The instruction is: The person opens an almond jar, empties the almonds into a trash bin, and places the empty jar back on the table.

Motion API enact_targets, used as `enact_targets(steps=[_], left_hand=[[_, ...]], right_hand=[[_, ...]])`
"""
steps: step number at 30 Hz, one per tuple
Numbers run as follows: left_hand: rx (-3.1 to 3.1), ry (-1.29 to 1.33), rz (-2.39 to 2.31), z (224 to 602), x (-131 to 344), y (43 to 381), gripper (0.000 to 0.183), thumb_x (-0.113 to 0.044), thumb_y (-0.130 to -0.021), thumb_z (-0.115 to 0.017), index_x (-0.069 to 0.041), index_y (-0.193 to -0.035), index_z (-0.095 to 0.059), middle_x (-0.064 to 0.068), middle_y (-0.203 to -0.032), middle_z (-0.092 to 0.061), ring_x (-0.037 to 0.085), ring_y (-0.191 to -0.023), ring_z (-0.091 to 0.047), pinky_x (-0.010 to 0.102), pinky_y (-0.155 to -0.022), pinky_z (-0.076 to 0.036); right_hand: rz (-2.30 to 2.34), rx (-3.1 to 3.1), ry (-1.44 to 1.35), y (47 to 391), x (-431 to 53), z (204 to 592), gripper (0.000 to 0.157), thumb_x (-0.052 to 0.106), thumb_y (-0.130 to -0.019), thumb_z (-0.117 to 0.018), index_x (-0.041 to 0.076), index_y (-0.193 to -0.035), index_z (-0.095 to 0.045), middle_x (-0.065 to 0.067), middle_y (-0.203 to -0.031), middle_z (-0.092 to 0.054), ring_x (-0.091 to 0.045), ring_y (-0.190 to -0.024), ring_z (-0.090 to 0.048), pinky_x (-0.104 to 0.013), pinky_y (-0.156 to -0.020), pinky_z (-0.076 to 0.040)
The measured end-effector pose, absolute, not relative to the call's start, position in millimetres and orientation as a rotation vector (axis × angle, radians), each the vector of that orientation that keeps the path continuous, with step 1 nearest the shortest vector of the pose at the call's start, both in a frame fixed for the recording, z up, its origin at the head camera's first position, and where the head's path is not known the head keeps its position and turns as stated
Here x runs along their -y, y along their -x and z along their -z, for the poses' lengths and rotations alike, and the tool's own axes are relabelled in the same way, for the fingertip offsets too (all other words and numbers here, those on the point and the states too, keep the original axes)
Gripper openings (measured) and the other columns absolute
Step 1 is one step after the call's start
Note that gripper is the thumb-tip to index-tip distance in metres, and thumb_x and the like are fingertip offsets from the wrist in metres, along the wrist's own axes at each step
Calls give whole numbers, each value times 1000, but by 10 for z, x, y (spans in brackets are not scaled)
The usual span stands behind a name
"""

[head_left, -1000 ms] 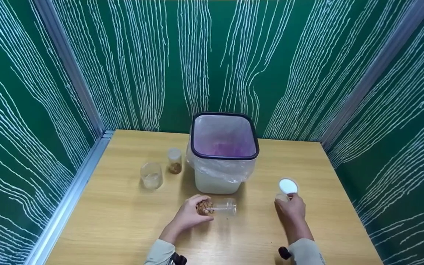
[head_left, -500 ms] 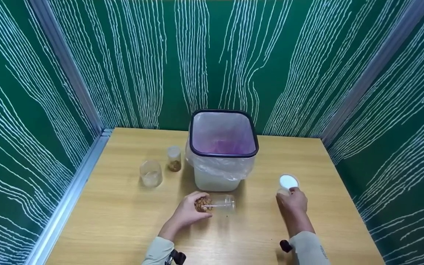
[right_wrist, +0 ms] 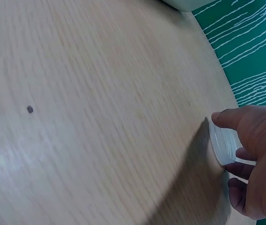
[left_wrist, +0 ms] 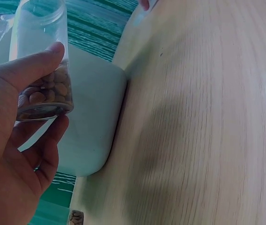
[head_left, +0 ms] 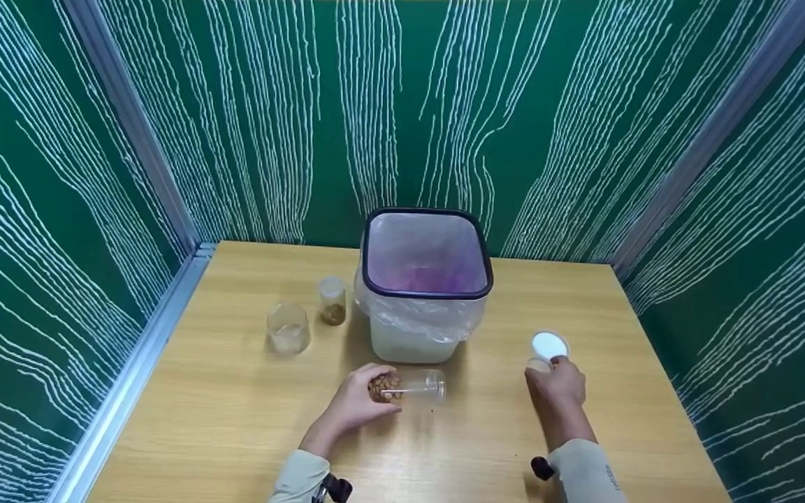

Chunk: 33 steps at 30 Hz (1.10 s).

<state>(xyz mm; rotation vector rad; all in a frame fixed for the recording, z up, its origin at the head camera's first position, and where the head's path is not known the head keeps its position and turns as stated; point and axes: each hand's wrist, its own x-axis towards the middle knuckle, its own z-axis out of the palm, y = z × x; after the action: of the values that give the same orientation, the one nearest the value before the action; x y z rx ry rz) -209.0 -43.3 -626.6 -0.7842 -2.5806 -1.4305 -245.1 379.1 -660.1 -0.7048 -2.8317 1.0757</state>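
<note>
My left hand [head_left: 353,404] grips a clear jar [head_left: 422,385] around its base, in front of the bin. In the head view the jar lies sideways, its open mouth pointing right. Brown almond-like nuts [left_wrist: 48,89] fill its bottom end; thumb and fingers span it in the left wrist view. Over on the right, my right hand [head_left: 560,383] pinches a translucent screw lid [right_wrist: 223,143] by its rim, on or just above the table. Right beyond those fingers sits a round white disc [head_left: 550,345], like another lid. Part of the right fingers is hidden in the head view.
A pale bin [head_left: 413,342] with a black rim and a clear bag liner stands at the back middle. Left of it are a small capped jar [head_left: 332,302] with brown contents and a clear glass [head_left: 288,328]. A dark crumb [right_wrist: 30,109] lies on the wooden table [head_left: 214,419].
My right hand has shifted slightly forward and to the right with the lid. The left hand keeps its grip on the jar. The head view has tilted a little.
</note>
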Motion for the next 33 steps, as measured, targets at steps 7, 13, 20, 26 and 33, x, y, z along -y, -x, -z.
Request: enact_targets(steps=[7,13,20,26,33], left_hand=[[2599,766,1452,6277,437,2070,62,-26,-65,-90,-11,-119,-66,-2,-111,-64,14,-103,-59,35,-98,-44],[2597,763,1464,6296,442,2048,61,-27,-65,-90,-15,-119,-65,-3,-110,-64,13,-102,-59,35,-96,-45],[2613,754,1492,6332,461,2034,62,-27,-65,-90,-16,-120,-65,-7,-110,-63,12,-102,-59,34,-96,-45],[2608,750,1507,6345,472,2036,63,-27,-65,-90,-16,-122,-64,-7,-109,-62,12,-102,-59,34,-97,-44],[2610,726,1535,6332,496,1999,62,-27,-64,-90,-17,-121,-65,-7,-109,-62,13,-101,-59,36,-97,-45]], right_hand=[[-1068,2805,727,2425,-3776,6601,72,40,-80,-71,-4,-132,-48,-29,-122,-53,-42,-106,-53,-57,-88,-44],[-1015,2764,649,2439,-3807,6497,64,45,-86,-67,-6,-124,-55,-29,-113,-58,-43,-99,-58,-53,-80,-46],[-1120,2774,625,2514,-3815,6270,51,37,-95,-57,-5,-124,-55,-25,-119,-59,-40,-103,-57,-51,-84,-45],[-1220,2728,658,2607,-3797,6128,47,32,-97,-57,-3,-127,-54,-24,-119,-59,-38,-102,-58,-47,-84,-47],[-1326,2636,637,2728,-3707,5991,43,31,-96,-57,-1,-126,-57,-21,-117,-60,-35,-104,-58,-43,-86,-48]])
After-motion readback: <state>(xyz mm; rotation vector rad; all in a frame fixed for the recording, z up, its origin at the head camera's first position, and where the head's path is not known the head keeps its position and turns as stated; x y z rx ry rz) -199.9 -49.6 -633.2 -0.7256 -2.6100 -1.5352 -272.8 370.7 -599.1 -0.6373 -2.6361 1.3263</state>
